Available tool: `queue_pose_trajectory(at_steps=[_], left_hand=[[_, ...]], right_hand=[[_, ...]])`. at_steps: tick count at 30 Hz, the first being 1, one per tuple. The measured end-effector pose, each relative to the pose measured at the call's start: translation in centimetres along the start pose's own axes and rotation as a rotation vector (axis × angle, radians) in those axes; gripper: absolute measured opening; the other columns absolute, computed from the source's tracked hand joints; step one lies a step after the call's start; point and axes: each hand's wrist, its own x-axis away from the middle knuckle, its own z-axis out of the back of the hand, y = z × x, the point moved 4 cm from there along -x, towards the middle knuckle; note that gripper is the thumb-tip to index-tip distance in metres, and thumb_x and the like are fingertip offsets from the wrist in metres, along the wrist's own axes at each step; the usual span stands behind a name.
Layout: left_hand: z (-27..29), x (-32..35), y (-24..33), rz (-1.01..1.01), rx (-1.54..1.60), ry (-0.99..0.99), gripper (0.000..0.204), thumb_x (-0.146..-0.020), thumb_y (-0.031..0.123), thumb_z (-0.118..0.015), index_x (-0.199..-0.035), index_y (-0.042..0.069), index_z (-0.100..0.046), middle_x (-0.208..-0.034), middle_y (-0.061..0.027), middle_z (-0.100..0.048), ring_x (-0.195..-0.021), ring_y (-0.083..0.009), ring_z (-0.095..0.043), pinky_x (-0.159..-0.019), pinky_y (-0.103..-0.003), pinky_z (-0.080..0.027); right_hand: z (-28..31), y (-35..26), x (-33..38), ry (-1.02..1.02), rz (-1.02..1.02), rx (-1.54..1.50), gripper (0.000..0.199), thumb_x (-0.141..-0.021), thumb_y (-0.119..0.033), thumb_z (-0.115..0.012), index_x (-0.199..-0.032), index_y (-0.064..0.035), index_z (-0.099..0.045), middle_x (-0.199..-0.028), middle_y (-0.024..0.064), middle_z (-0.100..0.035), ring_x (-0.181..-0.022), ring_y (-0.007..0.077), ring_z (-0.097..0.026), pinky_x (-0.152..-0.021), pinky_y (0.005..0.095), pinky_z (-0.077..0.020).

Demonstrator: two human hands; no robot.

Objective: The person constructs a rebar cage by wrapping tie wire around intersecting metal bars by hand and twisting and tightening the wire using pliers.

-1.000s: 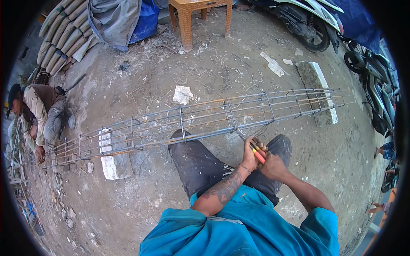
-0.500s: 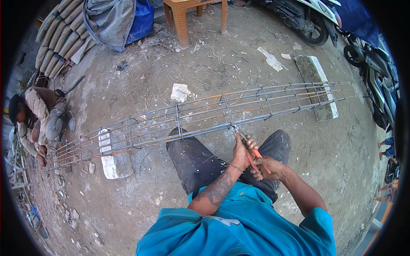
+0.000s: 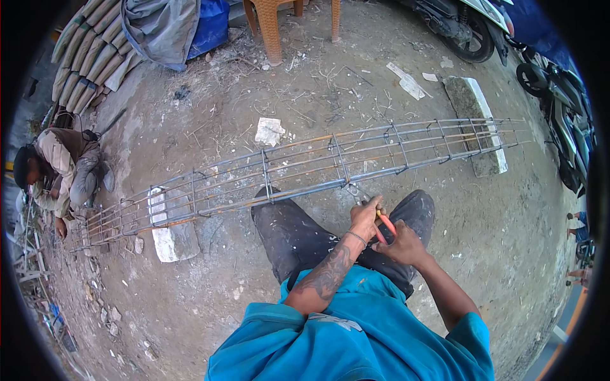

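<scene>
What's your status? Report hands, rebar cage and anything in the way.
Left hand and right hand on red-handled pliers. Rebar cage lying across two blocks. Left knee at the cage's near edge.

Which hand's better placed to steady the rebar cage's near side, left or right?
Left, I'd judge. The left hand is closer to the rebar cage, up by the front of the pliers; the right hand sits farther back, at their red handles.
</scene>
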Motion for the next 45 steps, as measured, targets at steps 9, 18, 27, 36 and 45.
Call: queue_pose_trajectory(at_steps=[9,18,27,36,45], left_hand=[[1.2,3.0,-2.4,-0.371,-0.207,-0.222,0.017,-0.084,0.015,-0.063,-0.092,0.004,-0.054,-0.073,-0.0055,-0.057,-0.065,-0.0147,-0.059,-0.056,-0.029,-0.048],[0.8,3.5,0.3,0.089,0.045,-0.382,0.03,-0.088,0.037,-0.061,-0.079,0.011,-0.049,-0.061,0.0026,-0.045,-0.052,-0.0114,-0.047,-0.054,-0.027,-0.044],[0.7,3.9,-1.0,0.181,-0.052,-0.147,0.032,-0.082,0.036,-0.068,-0.081,0.009,-0.052,-0.062,0.0,-0.048,-0.059,-0.0149,-0.05,-0.066,-0.033,-0.049],[1.3,2.5,-1.1,0.432,0.339,-0.693,0.022,-0.088,0.026,-0.06,-0.076,0.011,-0.05,-0.062,0.0029,-0.048,-0.059,-0.0119,-0.051,-0.07,-0.032,-0.049],[1.3,1.3,-1.5,0.214,0.207,-0.441,0.019,-0.088,0.025,-0.062,-0.08,0.011,-0.051,-0.06,0.0042,-0.047,-0.053,-0.0091,-0.048,-0.059,-0.026,-0.047]], right_hand=[[-4.1,-1.3,1.8,-0.149,-0.147,-0.19,0.049,-0.079,-0.032,-0.061,-0.102,0.0082,-0.048,-0.076,0.0273,-0.061,-0.074,0.0408,-0.063,-0.068,0.0473,-0.0501],[-3.4,-2.4,2.5,-0.68,-0.429,-1.622,0.036,-0.084,-0.022,-0.061,-0.105,0.0053,-0.05,-0.092,0.0204,-0.062,-0.082,0.0316,-0.065,-0.069,0.0398,-0.053],[-3.9,-2.1,1.9,0.002,-0.26,-0.175,0.06,-0.068,-0.028,-0.074,-0.107,0.0037,-0.041,-0.078,0.0242,-0.062,-0.074,0.0429,-0.063,-0.065,0.0481,-0.0501],[-4.9,-2.2,2.7,-0.407,-0.418,-1.132,0.052,-0.072,-0.024,-0.072,-0.105,0.0031,-0.041,-0.081,0.0251,-0.061,-0.072,0.0397,-0.063,-0.063,0.0434,-0.0516],[-1.9,-0.7,2.1,-0.151,-0.126,-0.389,0.048,-0.076,-0.025,-0.068,-0.103,0.0045,-0.042,-0.081,0.0185,-0.06,-0.069,0.0318,-0.063,-0.059,0.042,-0.0522]])
